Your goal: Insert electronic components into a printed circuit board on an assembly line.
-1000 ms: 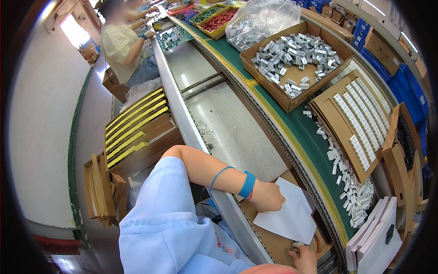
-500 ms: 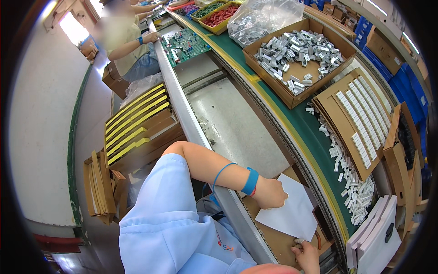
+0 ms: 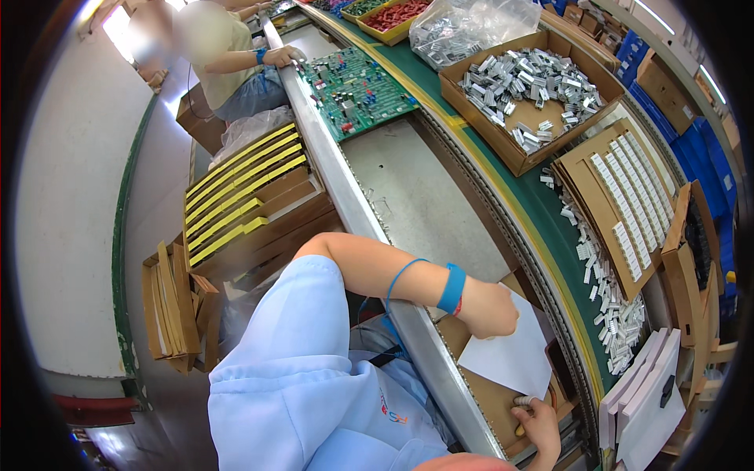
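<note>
The left hand [image 3: 491,310], fingers curled shut, presses a white paper sheet [image 3: 510,353] in a low cardboard box [image 3: 491,400]. The right hand [image 3: 540,424] pinches its lower corner; opposing pulls could tear it.

Pretty bright, even overhead light here, with a blown-out glare patch up at 11 o'clock and only soft shadows under the left forearm [image 3: 377,271] and along the worktop [image 3: 424,196] edge. Heavy fisheye bending: the conveyor rail curves hard toward 1 and 5 o'clock, and the corners go black in a round vignette. The centre is sharp, while the rim gets smeary and the co-worker's head at 11 o'clock is blurred out.
</note>
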`<move>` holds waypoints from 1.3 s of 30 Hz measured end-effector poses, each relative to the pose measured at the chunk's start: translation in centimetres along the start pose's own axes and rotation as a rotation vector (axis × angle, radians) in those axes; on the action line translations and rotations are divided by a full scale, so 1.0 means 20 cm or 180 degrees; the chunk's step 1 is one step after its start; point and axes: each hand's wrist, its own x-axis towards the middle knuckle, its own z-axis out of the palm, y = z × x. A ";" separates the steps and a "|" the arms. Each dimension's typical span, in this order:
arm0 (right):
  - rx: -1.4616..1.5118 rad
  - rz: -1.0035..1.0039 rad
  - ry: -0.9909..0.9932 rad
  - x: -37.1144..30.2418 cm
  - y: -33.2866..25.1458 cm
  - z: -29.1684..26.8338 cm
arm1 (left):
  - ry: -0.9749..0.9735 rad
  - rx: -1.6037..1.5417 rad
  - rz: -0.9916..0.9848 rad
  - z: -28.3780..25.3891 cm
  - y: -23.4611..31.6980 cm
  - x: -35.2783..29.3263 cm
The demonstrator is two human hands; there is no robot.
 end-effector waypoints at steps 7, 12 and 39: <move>0.0457 0.0274 -0.0022 0.03 0.05 0.01 | 0.3499 0.0915 -0.1222 -0.36 -0.14 -0.61; 0.0647 0.0282 0.0063 0.08 0.18 0.06 | 0.4558 0.1268 -0.2892 -0.31 -0.76 -1.42; 0.0607 -0.0166 0.0595 -0.06 -0.09 -0.10 | 0.2246 0.1016 -0.5115 -0.05 -1.35 -2.02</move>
